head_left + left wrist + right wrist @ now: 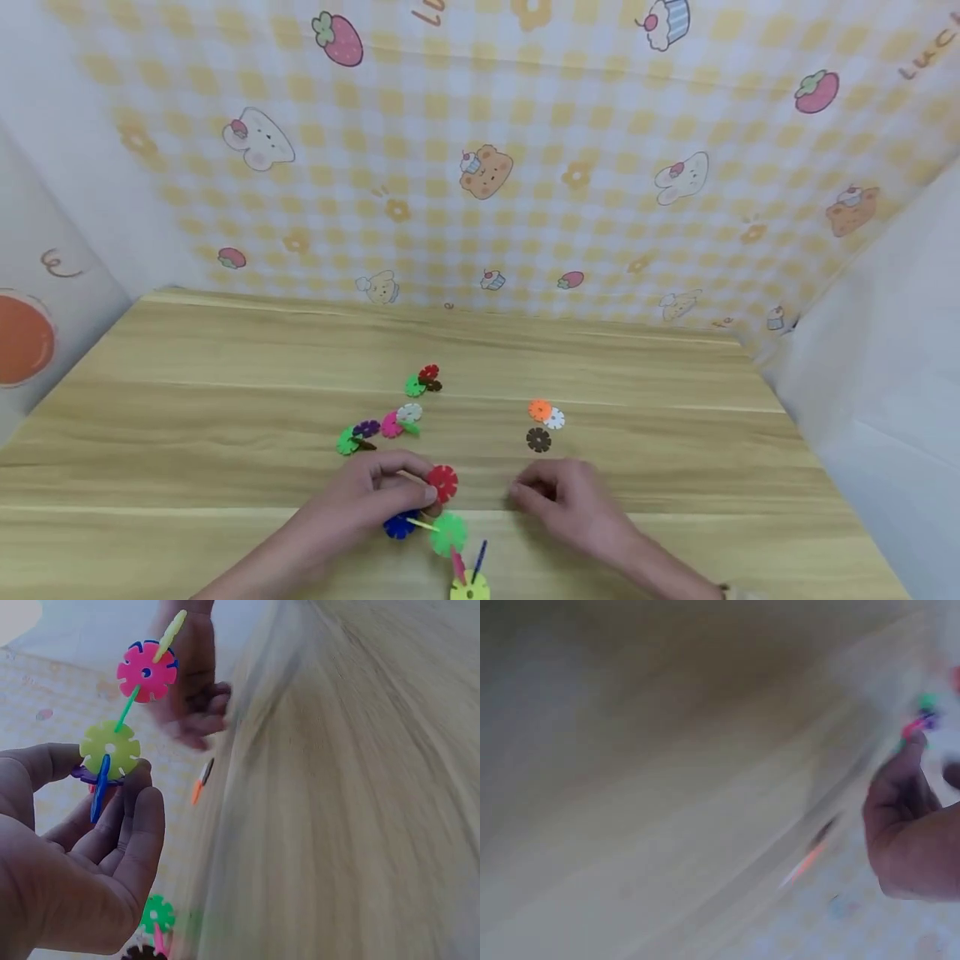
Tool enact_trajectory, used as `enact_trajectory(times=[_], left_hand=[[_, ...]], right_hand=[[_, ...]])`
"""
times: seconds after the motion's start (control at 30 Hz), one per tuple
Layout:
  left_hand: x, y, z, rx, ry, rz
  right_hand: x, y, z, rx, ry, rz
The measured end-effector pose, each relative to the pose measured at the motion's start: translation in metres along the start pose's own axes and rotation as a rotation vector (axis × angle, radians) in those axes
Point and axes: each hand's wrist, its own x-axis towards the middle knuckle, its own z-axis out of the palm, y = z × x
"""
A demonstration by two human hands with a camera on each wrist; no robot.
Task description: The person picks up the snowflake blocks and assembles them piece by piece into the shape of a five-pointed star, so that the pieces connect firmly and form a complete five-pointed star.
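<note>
My left hand (378, 492) pinches a chain of notched plastic discs between thumb and fingers. A red disc (447, 477) shows at the fingertips, with a blue disc (397, 527) and a green disc (455, 527) below. Lower still, a yellow disc (461, 588) carries pink and dark blue discs seen edge-on. The left wrist view shows the chain upright, a pink disc (133, 678) above a yellow disc (126, 744). To the right, my right hand (573, 508) has loosely curled fingers and holds nothing visible. Nearest to it lies a brown disc (532, 441).
Beyond the brown disc lie an orange disc (536, 406) and a white disc (558, 423). Several small joined disc clusters rest left of centre, one with a purple disc (367, 428), another with a pink disc (388, 425). A patterned cloth (420, 125) hangs behind the wooden table (660, 400).
</note>
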Motion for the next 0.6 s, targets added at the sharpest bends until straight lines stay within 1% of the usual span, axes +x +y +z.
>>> enact_trajectory(times=[0.03, 0.07, 0.1, 0.13, 0.23, 0.27, 0.37, 0.43, 0.5, 0.6], left_hand=[[-0.002, -0.002, -0.003, -0.012, 0.010, -0.006], [-0.003, -0.005, -0.006, -0.018, 0.016, -0.007], [-0.004, -0.007, -0.009, -0.019, 0.020, -0.008], [-0.005, -0.008, -0.012, -0.012, 0.026, -0.005], [-0.007, -0.011, -0.017, 0.012, 0.046, -0.007], [-0.008, -0.012, -0.018, 0.022, 0.053, -0.014], [-0.009, -0.015, -0.019, 0.049, 0.076, -0.050], [-0.010, -0.016, -0.018, 0.063, 0.084, -0.078], [-0.011, -0.016, -0.018, 0.067, 0.081, -0.095], [-0.011, -0.015, -0.018, 0.061, 0.070, -0.101]], right_hand=[[0.000, 0.009, -0.006, -0.083, 0.010, 0.000], [0.001, 0.017, -0.012, -0.140, 0.017, 0.009], [0.002, 0.024, -0.018, -0.183, 0.036, 0.027], [0.005, 0.029, -0.025, -0.200, 0.058, 0.045], [0.018, 0.039, -0.038, -0.173, 0.114, 0.092], [0.023, 0.040, -0.041, -0.144, 0.128, 0.109], [0.039, 0.042, -0.044, -0.046, 0.174, 0.154], [0.049, 0.042, -0.044, -0.026, 0.210, 0.170], [0.058, 0.042, -0.044, -0.063, 0.231, 0.155], [0.070, 0.041, -0.045, -0.179, 0.227, 0.088]])
